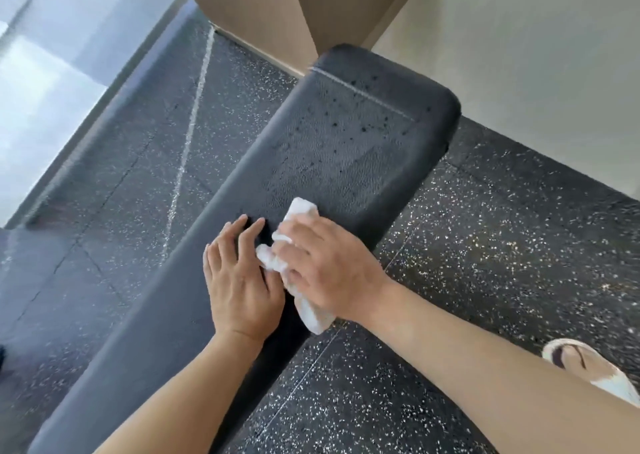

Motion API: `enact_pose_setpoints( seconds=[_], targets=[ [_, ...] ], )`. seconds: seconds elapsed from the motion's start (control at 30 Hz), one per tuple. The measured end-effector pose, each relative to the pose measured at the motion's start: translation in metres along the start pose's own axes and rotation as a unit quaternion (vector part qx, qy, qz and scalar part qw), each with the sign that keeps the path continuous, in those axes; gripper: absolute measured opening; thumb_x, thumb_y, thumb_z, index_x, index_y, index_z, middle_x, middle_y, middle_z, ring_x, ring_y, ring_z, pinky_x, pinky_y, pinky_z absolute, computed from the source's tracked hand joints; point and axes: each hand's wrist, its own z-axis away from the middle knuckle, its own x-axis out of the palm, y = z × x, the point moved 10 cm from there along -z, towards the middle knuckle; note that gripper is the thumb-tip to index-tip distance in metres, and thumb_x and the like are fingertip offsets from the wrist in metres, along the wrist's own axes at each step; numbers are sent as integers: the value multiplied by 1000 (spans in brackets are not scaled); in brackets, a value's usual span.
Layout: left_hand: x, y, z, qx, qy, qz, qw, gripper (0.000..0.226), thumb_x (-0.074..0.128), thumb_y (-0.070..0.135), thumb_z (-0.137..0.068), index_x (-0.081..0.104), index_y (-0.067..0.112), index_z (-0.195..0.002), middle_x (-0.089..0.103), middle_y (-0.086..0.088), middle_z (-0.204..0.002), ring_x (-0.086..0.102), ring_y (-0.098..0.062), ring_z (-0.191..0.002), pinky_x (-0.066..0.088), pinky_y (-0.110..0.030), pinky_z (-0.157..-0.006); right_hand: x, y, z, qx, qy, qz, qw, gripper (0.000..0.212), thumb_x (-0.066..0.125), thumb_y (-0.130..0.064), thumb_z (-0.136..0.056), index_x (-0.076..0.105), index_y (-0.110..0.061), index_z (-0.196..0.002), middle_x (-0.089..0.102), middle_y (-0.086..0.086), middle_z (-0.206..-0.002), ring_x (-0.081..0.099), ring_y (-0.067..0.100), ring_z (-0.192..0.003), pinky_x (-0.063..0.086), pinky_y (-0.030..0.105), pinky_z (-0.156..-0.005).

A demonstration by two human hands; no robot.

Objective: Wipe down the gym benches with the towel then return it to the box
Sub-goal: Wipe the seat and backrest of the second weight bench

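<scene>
Low in the frame, two bare arms reach up to the long dark grey padded bench [346,148]. The left hand [239,277] lies flat on the padding near the middle, fingers straight and a little apart, holding nothing. Just beside it, the right hand [325,266] presses down on the small crumpled white towel [304,211], fingers bent over it. A foot in a white sandal [595,370] stands at lower right on the black speckled rubber floor [485,245]. Higher up, the bench's far end shows dark spots. The bunched towel may miss them, or slip off the edge. No box shows.
</scene>
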Motion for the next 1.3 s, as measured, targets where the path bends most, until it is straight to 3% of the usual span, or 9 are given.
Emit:
enact_pose_setpoints(
  seconds=[0.07,0.17,0.3,0.4,0.57,0.73,0.83,1.1,1.3],
  targets=[
    [0,3,-1,8,2,-3,1000,53,45,25,-93,52,18,-145,44,-5,-154,38,-32,-145,28,-57,-121,-8,41,-2,12,-49,15,999,27,64,-18,-96,69,-8,-120,65,13,-128,59,35,-123,41,48,-114],
    [1,3,-2,4,1,-7,1000,55,44,25,-90,52,18,-145,43,-5,-154,36,-32,-146,26,-57,-122,-49,130,-24,95,-9,55,994,22,64,-11,-93,72,-3,-112,68,16,-122,62,37,-117,44,47,-110],
    [0,2,-2,-1,-2,-11,1000,56,43,26,-90,53,17,-144,44,-6,-154,37,-34,-147,25,-58,-123,-44,178,-74,201,-62,137,968,32,55,-13,-97,68,-4,-124,61,15,-136,46,32,-134,34,40,-117],
    [-1,2,-3,-3,-6,-10,1000,57,44,27,-89,55,15,-143,46,-8,-153,38,-36,-146,28,-61,-120,11,141,-119,147,-137,150,968,38,40,-25,-106,54,-13,-139,50,9,-148,38,28,-144,20,41,-126],
    [0,2,-3,2,-12,-20,1000,55,43,29,-89,57,12,-140,48,-12,-151,39,-39,-145,28,-64,-119,67,73,-147,69,-168,84,980,33,45,-28,-104,58,-22,-134,53,3,-144,45,23,-136,28,36,-119],
    [2,-3,-4,3,-15,-18,1000,56,45,30,-88,56,18,-141,46,-7,-153,37,-36,-148,25,-63,-122,18,71,-67,-19,-170,23,985,28,58,-19,-102,66,-7,-127,60,15,-139,52,33,-137,36,43,-120],
    [4,-5,-3,6,-13,-18,1000,57,47,30,-87,54,23,-144,45,-4,-155,36,-33,-150,22,-60,-124,-32,118,-38,0,-147,10,989,28,58,-14,-102,66,-4,-127,59,15,-140,53,32,-135,36,37,-121],
    [6,-8,-3,7,-19,-26,999,58,49,31,-87,53,25,-145,44,-3,-156,36,-32,-151,23,-60,-124,-7,188,-148,154,-94,65,981,23,57,-12,-96,68,-8,-116,63,10,-127,56,33,-121,43,39,-94],
    [6,-7,-3,5,-20,-31,999,58,48,31,-87,53,24,-145,45,-3,-155,36,-31,-151,21,-59,-126,66,122,-193,117,-177,90,973,24,47,-29,-104,67,-16,-107,66,8,-111,62,31,-102,37,36,-74]
  ],
)
